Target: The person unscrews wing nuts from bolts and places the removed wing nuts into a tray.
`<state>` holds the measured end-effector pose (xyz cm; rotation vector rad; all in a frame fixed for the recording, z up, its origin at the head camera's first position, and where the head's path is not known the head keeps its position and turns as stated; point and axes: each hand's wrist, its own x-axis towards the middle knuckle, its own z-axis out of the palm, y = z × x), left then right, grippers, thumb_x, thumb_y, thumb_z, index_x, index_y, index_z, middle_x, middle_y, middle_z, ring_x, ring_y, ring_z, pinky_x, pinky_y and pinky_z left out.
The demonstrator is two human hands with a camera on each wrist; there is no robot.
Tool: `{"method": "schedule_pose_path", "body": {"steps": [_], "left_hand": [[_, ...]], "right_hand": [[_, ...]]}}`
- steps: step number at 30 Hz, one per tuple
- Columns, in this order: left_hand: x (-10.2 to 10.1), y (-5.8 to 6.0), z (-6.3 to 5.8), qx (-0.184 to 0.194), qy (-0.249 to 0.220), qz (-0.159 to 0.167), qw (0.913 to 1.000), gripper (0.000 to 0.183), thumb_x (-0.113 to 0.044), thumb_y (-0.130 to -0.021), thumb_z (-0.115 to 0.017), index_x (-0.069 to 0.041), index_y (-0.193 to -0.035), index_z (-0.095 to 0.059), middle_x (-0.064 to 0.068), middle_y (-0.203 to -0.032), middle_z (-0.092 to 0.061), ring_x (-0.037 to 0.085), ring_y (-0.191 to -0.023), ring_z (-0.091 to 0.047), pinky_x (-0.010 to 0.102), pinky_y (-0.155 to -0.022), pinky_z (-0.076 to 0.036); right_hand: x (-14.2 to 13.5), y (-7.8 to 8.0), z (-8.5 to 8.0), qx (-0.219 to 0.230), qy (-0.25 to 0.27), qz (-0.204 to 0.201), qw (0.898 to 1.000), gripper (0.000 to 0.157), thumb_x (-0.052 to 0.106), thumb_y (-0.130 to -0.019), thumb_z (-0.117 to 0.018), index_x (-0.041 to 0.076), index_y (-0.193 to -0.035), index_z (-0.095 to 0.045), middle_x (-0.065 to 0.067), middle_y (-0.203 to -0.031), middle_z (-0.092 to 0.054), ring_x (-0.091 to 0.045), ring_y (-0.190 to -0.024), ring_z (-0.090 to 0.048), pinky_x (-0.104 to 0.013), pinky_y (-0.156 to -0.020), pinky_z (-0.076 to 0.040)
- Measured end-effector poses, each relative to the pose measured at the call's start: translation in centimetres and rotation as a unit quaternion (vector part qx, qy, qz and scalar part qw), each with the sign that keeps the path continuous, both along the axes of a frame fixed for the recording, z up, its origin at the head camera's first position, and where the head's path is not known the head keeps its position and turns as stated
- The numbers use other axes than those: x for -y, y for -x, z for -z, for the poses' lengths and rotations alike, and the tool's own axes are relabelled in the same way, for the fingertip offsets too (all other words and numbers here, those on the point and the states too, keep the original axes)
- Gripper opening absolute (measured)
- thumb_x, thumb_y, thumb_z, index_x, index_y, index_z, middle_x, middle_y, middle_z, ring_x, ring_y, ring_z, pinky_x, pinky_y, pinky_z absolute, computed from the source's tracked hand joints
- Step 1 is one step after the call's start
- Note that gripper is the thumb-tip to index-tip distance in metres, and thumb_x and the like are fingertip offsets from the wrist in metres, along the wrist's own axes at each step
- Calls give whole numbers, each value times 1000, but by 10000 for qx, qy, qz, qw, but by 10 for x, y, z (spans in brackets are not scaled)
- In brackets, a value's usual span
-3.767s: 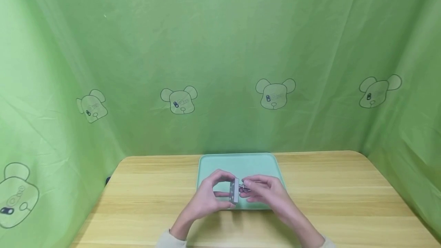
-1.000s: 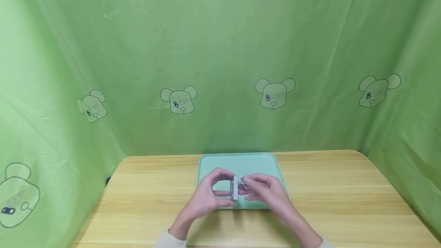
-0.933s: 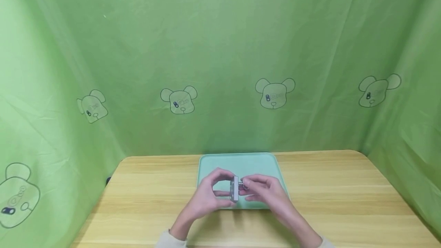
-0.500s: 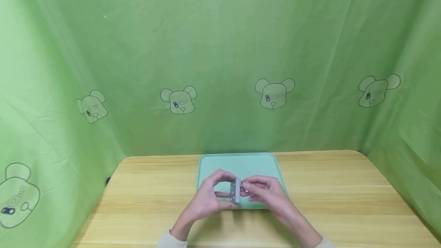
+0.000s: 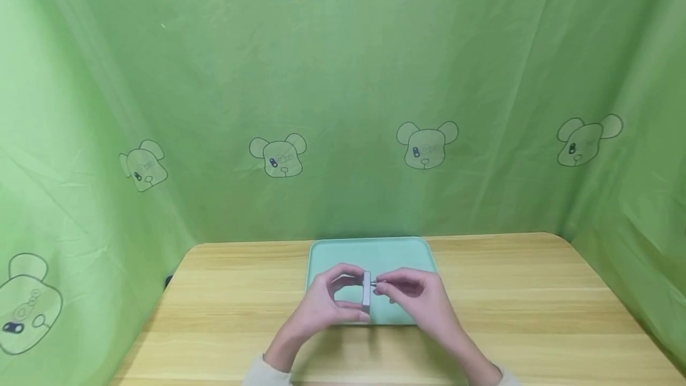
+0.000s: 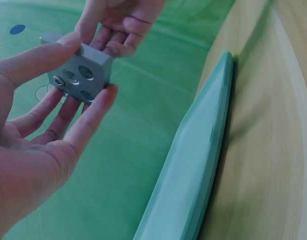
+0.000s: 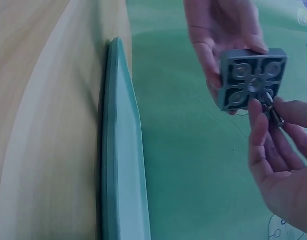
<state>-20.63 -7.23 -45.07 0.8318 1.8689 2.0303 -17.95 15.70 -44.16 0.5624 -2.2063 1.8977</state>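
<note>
A grey square block [image 7: 254,84] with several round holes is held upright above the tray. My left hand [image 5: 321,302] grips it by its edges, thumb on one side and fingers on the other. From the right, my right hand [image 5: 420,299] pinches a small shiny metal screw [image 7: 273,112] between thumb and fingertips. The screw points at the block's recessed face, by a corner hole; whether its tip is inside the hole I cannot tell. In the left wrist view the block's flat face [image 6: 96,59] shows, with threads visible in one hole.
Beneath the hands a mint-green tray [image 5: 375,250] lies on the wooden table [image 5: 241,290]. Green curtains [image 5: 343,76] printed with bear heads stand behind the table and on both sides.
The block has turned, so the head view now sees it nearly edge-on. My right hand's fingers have straightened a little, and the screw's thin shank shows between them and the block.
</note>
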Motion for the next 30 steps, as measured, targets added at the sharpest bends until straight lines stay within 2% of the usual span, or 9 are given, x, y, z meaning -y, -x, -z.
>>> {"method": "schedule_pose_path", "body": {"steps": [3,6,9,12,20,22,25,27,30], "left_hand": [[2,1,0,162,-175,119,9996,66,9,-73,-86,-3,-133,-60,16,-136,-58,38,-128,-58,49,-93,-62],[3,3,1,201,-296,202,9992,65,7,-75,-86,-2,-134,-60,16,-135,-58,37,-127,-58,52,-98,-60],[4,3,2,170,-393,289,9987,65,5,-76,-85,-1,-135,-59,15,-135,-58,35,-128,-58,53,-104,-56],[4,3,1,193,-511,386,9978,64,4,-77,-84,1,-136,-57,15,-135,-58,36,-128,-57,47,-105,-56],[4,2,0,447,-674,566,9951,64,4,-78,-83,4,-136,-55,15,-135,-56,36,-127,-57,36,-96,-61],[4,2,0,449,-667,571,9951,64,4,-78,-83,4,-136,-55,15,-135,-57,36,-126,-57,38,-97,-61],[5,2,-1,418,-638,554,9956,64,3,-78,-83,3,-136,-55,16,-135,-57,37,-126,-57,41,-99,-60],[5,2,-1,383,-589,513,9962,65,3,-78,-84,2,-136,-56,16,-136,-57,37,-127,-56,42,-101,-59],[6,2,-1,333,-489,420,9974,65,3,-77,-85,1,-136,-56,16,-136,-57,37,-129,-56,42,-102,-59]], "right_hand": [[3,0,0,-1289,-428,185,9906,18,1,-87,-80,9,-104,-79,-3,-97,-78,-18,-86,-75,-26,-76,-65],[4,6,3,-2910,-820,294,9527,26,-5,-81,-81,7,-104,-78,-5,-98,-78,-18,-84,-74,-21,-75,-63],[4,11,4,-3986,-917,321,9120,19,-2,-83,-79,3,-101,-78,-10,-98,-77,-23,-83,-75,-19,-79,-63],[5,12,2,-4403,-914,351,8925,10,8,-93,-74,0,-98,-77,-14,-97,-76,-27,-83,-75,-21,-87,-62],[6,11,-6,-5480,-1460,459,8224,22,9,-102,-64,-7,-96,-77,-20,-97,-75,-32,-82,-74,-29,-84,-64],[6,11,-6,-5545,-1530,482,8166,22,9,-102,-63,-8,-96,-77,-20,-98,-75,-32,-82,-75,-29,-84,-65],[6,12,-5,-5468,-1528,483,8217,21,10,-102,-64,-6,-97,-77,-19,-100,-75,-31,-84,-75,-29,-85,-64],[5,12,-3,-5307,-1461,454,8336,19,12,-100,-67,-4,-100,-77,-19,-101,-76,-31,-86,-75,-29,-87,-63],[3,11,0,-4767,-1353,363,8678,23,16,-94,-76,-1,-109,-76,-18,-109,-75,-33,-95,-74,-28,-97,-59]]}}
